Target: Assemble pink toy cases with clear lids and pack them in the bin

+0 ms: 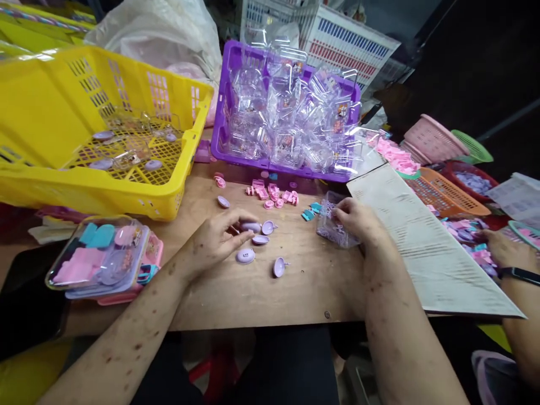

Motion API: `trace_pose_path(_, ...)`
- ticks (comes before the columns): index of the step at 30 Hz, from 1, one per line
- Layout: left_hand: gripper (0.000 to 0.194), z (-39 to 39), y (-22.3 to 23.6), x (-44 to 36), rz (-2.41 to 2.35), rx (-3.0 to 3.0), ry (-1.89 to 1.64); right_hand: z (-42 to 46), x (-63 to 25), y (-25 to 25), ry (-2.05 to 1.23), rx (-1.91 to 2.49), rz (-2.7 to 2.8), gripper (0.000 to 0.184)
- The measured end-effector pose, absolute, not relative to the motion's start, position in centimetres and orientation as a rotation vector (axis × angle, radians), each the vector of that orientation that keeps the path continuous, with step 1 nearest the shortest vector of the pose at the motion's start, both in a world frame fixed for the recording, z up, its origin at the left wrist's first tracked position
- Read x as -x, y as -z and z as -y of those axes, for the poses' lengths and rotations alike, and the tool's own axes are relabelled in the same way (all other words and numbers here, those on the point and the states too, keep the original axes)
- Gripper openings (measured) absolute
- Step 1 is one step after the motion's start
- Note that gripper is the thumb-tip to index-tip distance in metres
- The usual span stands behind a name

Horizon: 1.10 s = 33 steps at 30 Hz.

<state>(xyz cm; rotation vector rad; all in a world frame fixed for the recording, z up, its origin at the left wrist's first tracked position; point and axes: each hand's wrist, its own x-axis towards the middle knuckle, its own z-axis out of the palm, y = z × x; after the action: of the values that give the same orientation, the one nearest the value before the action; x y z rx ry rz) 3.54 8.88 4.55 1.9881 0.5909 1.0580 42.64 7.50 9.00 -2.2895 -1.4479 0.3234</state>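
Observation:
My left hand [221, 239] is closed around a small lilac oval plastic piece [250, 226], thumb below and fingers above. Close to its fingertips lie a lilac cup-shaped piece with a stub [268, 227], a shallow lilac oval [260, 239] and a domed lilac oval with dark marks [245, 256]. Nearer the table's front edge rests another lilac cup piece [279, 267]. My right hand [358, 220] dips its pinched fingers into a clear plastic box [337, 236] of tiny lilac parts; whatever lies between those fingertips is hidden.
Pink parts [274, 197] and teal pieces [311, 211] lie behind. A purple basket [291, 169] holds clear packs. Left stand a yellow basket [169, 194] and a filled clear case [101, 259]. Rightward, a white board [413, 242] separates a co-worker's hand [512, 247] over small parts.

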Motion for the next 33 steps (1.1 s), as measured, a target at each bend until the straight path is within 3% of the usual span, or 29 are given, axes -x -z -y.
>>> trace_pose_path(3,0.014,-8.6,-4.5,-3.8,-0.528,-2.004,-1.154,-5.0,-39.8,-10.1,-0.405,1.995,1.461,0.024)
trace_pose_path(8,0.016,-8.4,-4.3,-4.2,-0.499,-2.13,-1.327,-3.5,-31.9,-8.8,-0.957,1.338,1.333,0.041)
trace_pose_path(12,0.01,-8.5,-4.0,-4.0,-0.49,-2.242,-1.382,-5.4,-27.9,-6.5,-1.194,1.149,1.177,0.046)
trace_pose_path(16,0.011,-8.7,-3.7,-4.1,-0.551,-2.283,-1.387,-6.5,-27.4,-5.3,-1.285,1.128,1.093,0.044)
trace_pose_path(21,0.011,-8.7,-3.8,-4.4,-0.599,-2.277,-1.363,-5.7,-28.0,-5.1,-1.39,1.118,1.029,0.056)
trace_pose_path(26,0.011,-8.6,-4.0,-4.4,-0.612,-2.276,-1.345,-5.5,-27.7,-5.2,-1.332,1.099,1.062,0.045)
trace_pose_path(33,0.013,-8.8,-3.6,-4.3,-0.567,-2.372,-1.295,-5.6,-27.0,-4.7,-1.265,1.062,1.119,0.045)
